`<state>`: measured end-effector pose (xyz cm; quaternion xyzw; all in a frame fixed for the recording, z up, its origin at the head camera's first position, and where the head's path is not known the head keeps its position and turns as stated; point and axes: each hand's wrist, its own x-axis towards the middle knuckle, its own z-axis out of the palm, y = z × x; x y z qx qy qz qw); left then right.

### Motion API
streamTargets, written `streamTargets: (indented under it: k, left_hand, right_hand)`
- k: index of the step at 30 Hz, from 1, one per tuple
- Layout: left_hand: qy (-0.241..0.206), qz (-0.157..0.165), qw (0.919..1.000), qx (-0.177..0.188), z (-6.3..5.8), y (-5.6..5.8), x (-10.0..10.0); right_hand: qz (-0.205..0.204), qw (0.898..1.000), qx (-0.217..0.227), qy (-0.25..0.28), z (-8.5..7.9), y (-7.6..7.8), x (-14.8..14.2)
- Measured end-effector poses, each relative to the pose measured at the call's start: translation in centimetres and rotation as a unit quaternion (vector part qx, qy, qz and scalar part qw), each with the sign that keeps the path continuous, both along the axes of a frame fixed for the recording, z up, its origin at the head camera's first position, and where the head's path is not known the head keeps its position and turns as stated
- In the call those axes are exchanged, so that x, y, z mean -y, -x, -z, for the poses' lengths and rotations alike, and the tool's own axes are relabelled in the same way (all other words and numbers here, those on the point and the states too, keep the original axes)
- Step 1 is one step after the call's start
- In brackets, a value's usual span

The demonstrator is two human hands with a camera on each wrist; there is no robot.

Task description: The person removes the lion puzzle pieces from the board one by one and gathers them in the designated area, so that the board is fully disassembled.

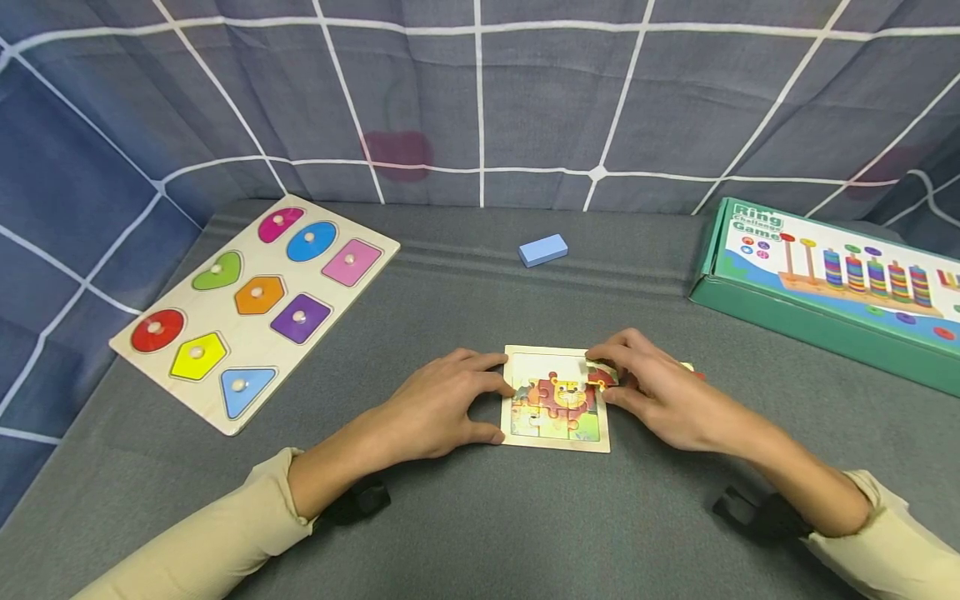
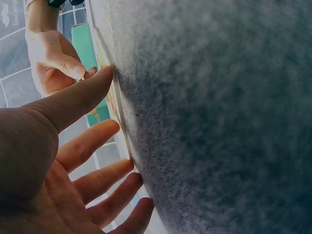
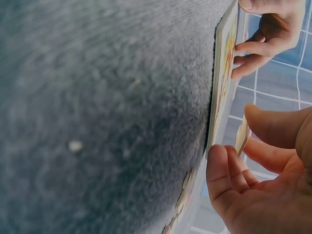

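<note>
A small wooden jigsaw puzzle board [image 1: 558,445] lies on the grey cloth, its lower part filled with pieces showing a lion [image 1: 567,395]. The upper strip of its inside shows pale, bare wood. My left hand [image 1: 450,402] rests at the board's left edge, fingers and thumb extended, fingertips touching the rim. Between thumb and fingers my right hand [image 1: 667,400] pinches a puzzle piece [image 3: 241,136], held over the board's upper right corner. In the right wrist view the piece is tilted up off the board. Loose pieces [image 3: 184,197] lie beside the board, mostly hidden behind the right hand in the head view.
A shape-knob board [image 1: 281,333] with coloured shapes lies at the left. A blue block [image 1: 543,250] sits beyond the puzzle. At the right is a green Ring Challenge Game box [image 1: 810,325]. Behind hangs a checked blue curtain [image 1: 540,100].
</note>
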<state>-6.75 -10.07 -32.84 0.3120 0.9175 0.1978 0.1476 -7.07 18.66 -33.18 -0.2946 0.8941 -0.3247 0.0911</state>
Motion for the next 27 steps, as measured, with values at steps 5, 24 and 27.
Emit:
streamTargets:
  k: [5,24,27]
  left_hand:
    - [0.002,-0.001,1.0,0.001,0.0,0.0,0.0]
    - [0.005,0.0,1.0,-0.001,0.0,0.0,0.1]
    - [0.005,0.0,1.0,0.0,0.0,0.0,0.0]
  right_hand:
    - [0.01,1.0,-0.001,0.003,-0.1,-0.2,-0.6]
    - [0.018,0.999,-0.033,0.017,0.3,-0.6,-4.8]
    - [0.026,0.998,-0.051,0.007,0.5,-0.9,-5.9]
